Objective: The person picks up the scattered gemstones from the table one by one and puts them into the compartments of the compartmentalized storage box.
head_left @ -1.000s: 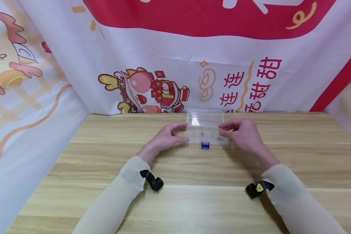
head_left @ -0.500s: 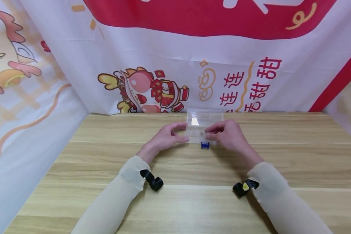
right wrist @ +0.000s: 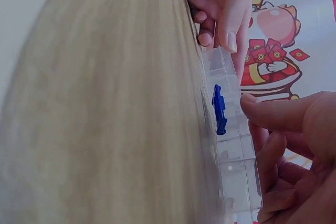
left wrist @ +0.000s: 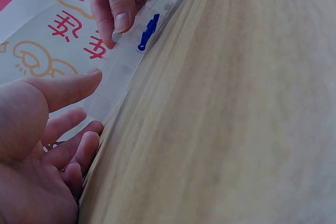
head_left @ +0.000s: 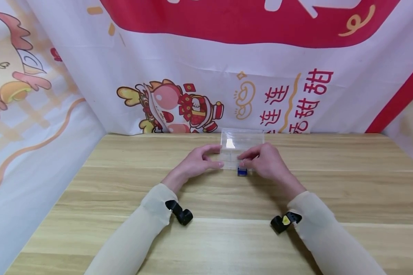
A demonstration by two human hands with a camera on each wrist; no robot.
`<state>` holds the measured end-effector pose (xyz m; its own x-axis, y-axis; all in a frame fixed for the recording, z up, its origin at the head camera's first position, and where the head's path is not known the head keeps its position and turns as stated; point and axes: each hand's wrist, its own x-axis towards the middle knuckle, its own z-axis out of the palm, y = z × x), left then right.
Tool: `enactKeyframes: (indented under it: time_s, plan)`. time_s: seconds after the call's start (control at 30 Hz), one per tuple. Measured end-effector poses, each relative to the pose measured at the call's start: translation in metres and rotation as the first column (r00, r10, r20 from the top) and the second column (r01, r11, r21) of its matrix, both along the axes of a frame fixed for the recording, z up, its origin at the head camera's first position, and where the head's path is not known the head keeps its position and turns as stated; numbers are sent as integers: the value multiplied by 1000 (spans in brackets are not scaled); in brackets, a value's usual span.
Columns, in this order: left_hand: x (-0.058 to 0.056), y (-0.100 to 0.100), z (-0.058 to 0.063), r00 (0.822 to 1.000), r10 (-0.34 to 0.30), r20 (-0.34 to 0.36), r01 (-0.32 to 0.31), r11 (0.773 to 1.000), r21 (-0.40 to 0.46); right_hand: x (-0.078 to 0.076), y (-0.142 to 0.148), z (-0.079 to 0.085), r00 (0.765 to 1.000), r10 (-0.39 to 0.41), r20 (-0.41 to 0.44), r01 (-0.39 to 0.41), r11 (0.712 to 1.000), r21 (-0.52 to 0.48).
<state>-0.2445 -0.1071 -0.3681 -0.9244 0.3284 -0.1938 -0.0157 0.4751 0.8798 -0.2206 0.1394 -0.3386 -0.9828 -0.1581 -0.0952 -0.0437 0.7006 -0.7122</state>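
Observation:
A clear plastic compartment box (head_left: 228, 156) stands at the back of the table, its transparent lid (head_left: 242, 138) raised behind it. The blue latch (head_left: 242, 172) projects from its front edge. My left hand (head_left: 196, 162) touches the box's left end, thumb near the front corner and fingers toward the back. Over the middle compartments, my right hand (head_left: 266, 160) pinches a small round pale-grey piece (left wrist: 116, 36) between thumb and finger, seen in the left wrist view. In the right wrist view, that hand's thumb (right wrist: 273, 113) reaches over the box and hides the piece.
A wood-grain table (head_left: 206, 236) extends in front of the box. Behind the box hangs a white printed cloth (head_left: 192, 61) with red lettering and cartoon figures, and another printed cloth (head_left: 55, 152) borders the left side.
My right hand has moved left from the box's right end to above its middle, then slightly forward toward the latch. The left hand has stayed at the left end.

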Motion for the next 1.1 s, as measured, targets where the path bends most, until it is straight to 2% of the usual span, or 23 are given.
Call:
enactKeyframes:
  time_s: [0.6, 1.1]
  plan:
    - [2, -1, 0, 1000, -1, -1, 1, 1000, -7, -1, -3, -2, 998, -30, 51, 29, 1000, 7]
    - [1, -1, 0, 1000, 7, 13, -7, 1000, -7, 0, -3, -3, 999, -26, 39, 26, 1000, 0]
